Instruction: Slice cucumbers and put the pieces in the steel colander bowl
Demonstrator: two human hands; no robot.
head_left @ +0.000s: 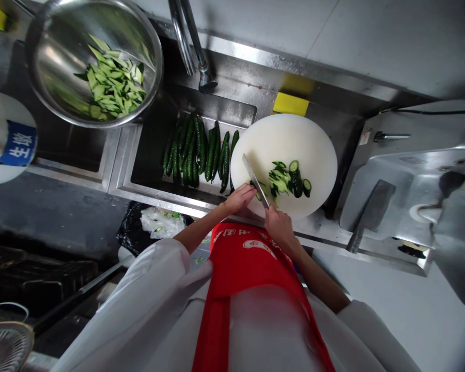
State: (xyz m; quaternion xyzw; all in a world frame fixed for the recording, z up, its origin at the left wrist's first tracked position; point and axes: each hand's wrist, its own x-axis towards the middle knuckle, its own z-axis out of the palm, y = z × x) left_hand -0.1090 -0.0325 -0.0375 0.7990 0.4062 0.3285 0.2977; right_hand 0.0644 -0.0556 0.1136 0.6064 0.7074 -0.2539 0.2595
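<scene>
My right hand (278, 225) is wrapped round the handle of a kitchen knife (254, 178), its blade slanting across a round white cutting board (318, 134). Close to the blade's left side, my left hand (243, 197) has its fingers bent onto a cucumber piece (258, 196) near the board's front edge; the fingers hide most of that piece. Right of the blade lies a small heap of pale green cucumber slices (279, 181). Beside the heap are dark cut cucumber chunks (295, 182) and one short end piece (307, 188).
Several whole cucumbers (194, 150) lie in the sink left of the board. A steel bowl (54, 57) with cucumber slices stands further left, near a faucet (205, 77). A yellow block (290, 104) sits behind the board. A cleaver (375, 206) lies by the slicing machine (403, 165) at right.
</scene>
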